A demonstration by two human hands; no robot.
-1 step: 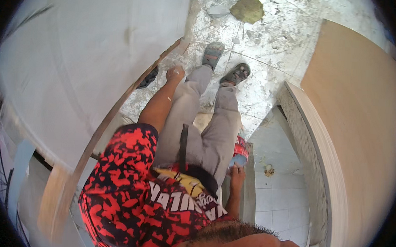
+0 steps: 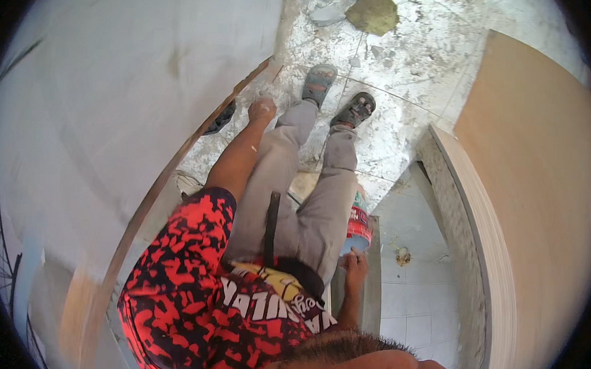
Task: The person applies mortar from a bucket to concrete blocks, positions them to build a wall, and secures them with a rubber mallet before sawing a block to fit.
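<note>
My left arm reaches forward along the left leg, and my left hand (image 2: 263, 109) is closed in a fist with whitish smears on it. Whatever it may hold is hidden. It is close to the lower edge of a large pale panel (image 2: 148, 63). By my right thigh, my right hand (image 2: 356, 266) grips the near rim of a small red bucket (image 2: 358, 222) with a printed label. A light bluish-grey surface shows in its mouth. The thigh partly covers the bucket's left side.
Grey sandals (image 2: 319, 85) stand on the white-stained tiled floor (image 2: 407, 90). Farther off lie a yellowish-green slab (image 2: 373, 11) and grey fragments. A dark object (image 2: 220, 117) lies beneath the panel's edge. To the right stands a tan board (image 2: 532, 130) beside a thick pale-edged ledge (image 2: 471, 207).
The view has shifted slightly. A little more of the red bucket shows beside my right thigh. Both hands keep nearly the same places and holds.
</note>
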